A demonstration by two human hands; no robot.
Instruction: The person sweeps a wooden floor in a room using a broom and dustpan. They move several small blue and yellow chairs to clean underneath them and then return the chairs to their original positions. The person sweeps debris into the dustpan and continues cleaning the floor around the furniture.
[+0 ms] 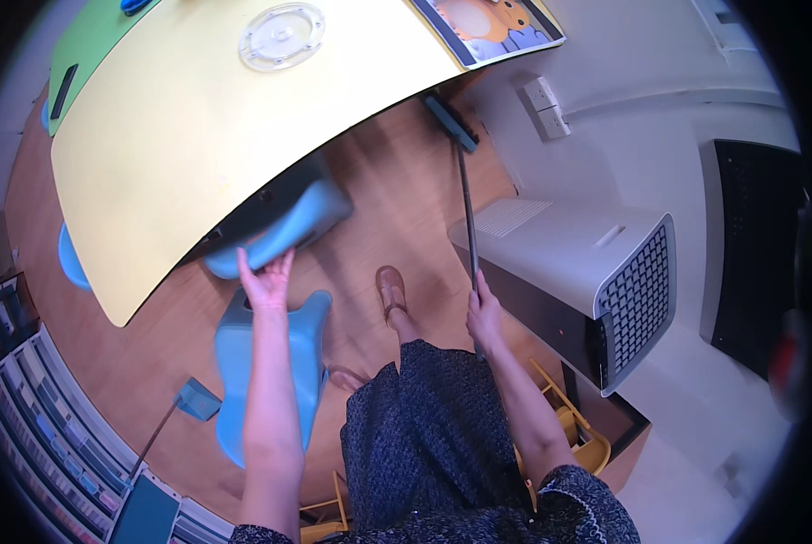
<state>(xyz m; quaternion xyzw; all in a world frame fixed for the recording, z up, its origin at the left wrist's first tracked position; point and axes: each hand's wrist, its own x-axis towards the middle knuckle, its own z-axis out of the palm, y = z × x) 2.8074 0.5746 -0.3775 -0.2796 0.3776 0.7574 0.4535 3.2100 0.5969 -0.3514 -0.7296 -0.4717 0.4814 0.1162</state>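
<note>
1. Spanning the upper left: pale-yellow table (pixel 170 154), clear round lid (pixel 282 36) on top.
2. Grey-white boxy appliance (pixel 560 245) with grille, right of the person, on the floor.
3. Blue chair (pixel 234 367) on the wooden floor, partly behind the left forearm.
4. Second blue chair (pixel 302 219), motion-blurred, at the table's near edge.
5. Broom (pixel 467 195): dark handle, blue head on the floor near the wall, by the table edge.
6. Blue dustpan (pixel 199 399), lower left.
7. Left hand (pixel 265 283): thumb and fingers parted at the second chair's near edge; grip cannot be told.
8. Right hand (pixel 484 315): fingers closed round the broom handle.
</note>
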